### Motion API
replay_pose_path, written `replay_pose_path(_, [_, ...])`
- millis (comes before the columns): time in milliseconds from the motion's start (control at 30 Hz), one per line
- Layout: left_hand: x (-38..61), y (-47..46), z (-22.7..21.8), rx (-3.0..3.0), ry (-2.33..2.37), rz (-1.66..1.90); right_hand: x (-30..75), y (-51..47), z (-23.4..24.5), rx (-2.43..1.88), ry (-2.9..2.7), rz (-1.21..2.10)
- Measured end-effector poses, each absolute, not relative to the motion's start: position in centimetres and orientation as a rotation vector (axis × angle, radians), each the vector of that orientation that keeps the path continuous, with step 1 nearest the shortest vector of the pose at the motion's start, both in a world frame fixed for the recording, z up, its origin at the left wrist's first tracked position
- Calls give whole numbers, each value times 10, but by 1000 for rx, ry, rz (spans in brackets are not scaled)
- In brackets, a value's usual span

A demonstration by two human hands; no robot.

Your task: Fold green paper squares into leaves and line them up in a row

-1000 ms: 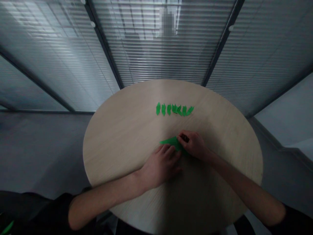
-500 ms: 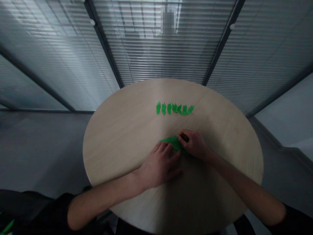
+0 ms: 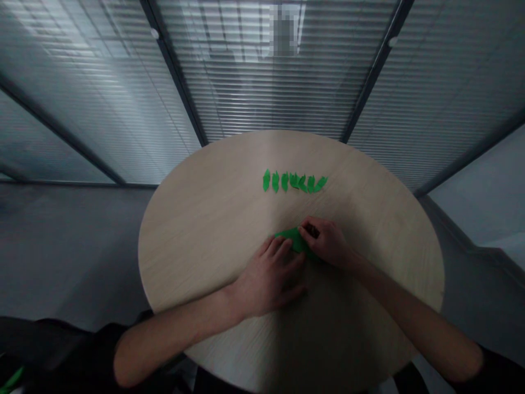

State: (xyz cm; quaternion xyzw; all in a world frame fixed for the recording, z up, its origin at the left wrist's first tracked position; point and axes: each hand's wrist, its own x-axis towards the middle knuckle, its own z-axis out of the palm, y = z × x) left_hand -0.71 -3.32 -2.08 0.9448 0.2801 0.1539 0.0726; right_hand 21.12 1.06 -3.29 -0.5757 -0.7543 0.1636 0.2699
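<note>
A piece of green paper (image 3: 292, 236) lies on the round wooden table (image 3: 197, 219), partly hidden beneath both hands. My left hand (image 3: 270, 276) rests over its near left edge, fingers spread and fingertips pressing down on it. At the paper's right side, my right hand (image 3: 326, 239) has thumb and fingers pinched together on its upper edge. Beyond the hands is a row of several small folded green paper pieces (image 3: 285, 181), most of them upright in the row and the rightmost one slanted.
Glass partitions with horizontal blinds (image 3: 270, 98) stand behind the table's far edge. Grey floor (image 3: 82, 246) shows to the left, and a pale wall (image 3: 484, 191) to the right. Something green (image 3: 14, 378) sits at the bottom left corner.
Less of the green paper shows at its left end, whose visible corner now sits further right. Both hands have stayed nearly in place.
</note>
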Motion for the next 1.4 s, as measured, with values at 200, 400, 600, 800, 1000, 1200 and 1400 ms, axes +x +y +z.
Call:
replay_pose_path(200, [-8, -34, -20, 2835, 868, 455, 211, 10, -32, -1547, -2017, 439])
replay_pose_path(400, [-9, -33, -22, 2834, 863, 442, 216, 15, -28, -1513, -1943, 651])
replay_pose_path(600, [-9, -34, -19, 2829, 858, 473, 220, 19, -28, -1469, -1864, 819])
replay_pose_path(800, [-10, -27, -24, 2788, 850, 583, 222, 20, -32, -1417, -1788, 884])
replay_pose_path(1000, [-13, -4, -21, 2268, 1063, 955, 217, 15, -27, -1348, -1773, 1018])
replay_pose_path(1200, [-9, 6, -12, 1898, 1056, 776, 208, 5, -20, -1280, -1771, 1136])
replay_pose_path(1400, [-9, 8, -9, 1721, 1062, 894, 207, 1, -13, -1237, -1703, 1228])
